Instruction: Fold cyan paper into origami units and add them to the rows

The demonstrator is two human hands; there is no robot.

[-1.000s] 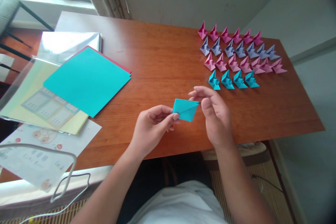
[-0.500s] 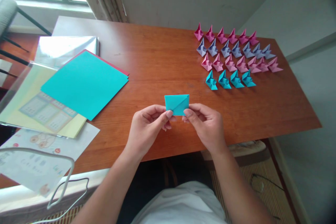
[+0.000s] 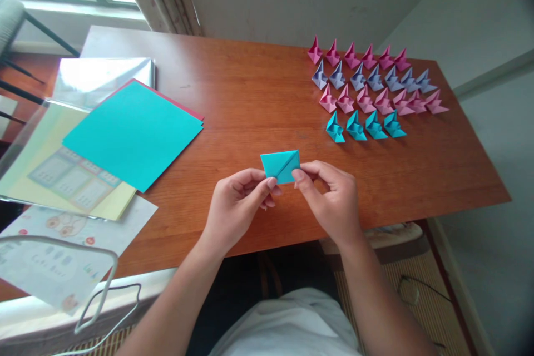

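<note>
A small folded turquoise paper (image 3: 278,163) with a diagonal edge across its face is held above the front part of the wooden table. My left hand (image 3: 242,200) pinches its lower left edge between thumb and fingers. On the other side, my right hand (image 3: 331,194) grips the lower right corner, thumb on top. The fingers behind the paper are partly hidden. Beyond my right hand stands a row of turquoise folded paper figures (image 3: 356,127), pointed at the top.
Behind the turquoise row are rows of pink figures (image 3: 366,100), lilac figures (image 3: 359,78) and magenta figures (image 3: 351,57). At left, a turquoise sheet (image 3: 136,133) overlaps a plastic-wrapped yellow pack (image 3: 29,144). A printed white sheet (image 3: 125,222) and a grey metal frame (image 3: 109,283) are nearest me.
The folded paper has tilted slightly, and its diagonal fold now shows a darker, slightly parted line. My left fingers have shifted a little to the right along its lower edge.
</note>
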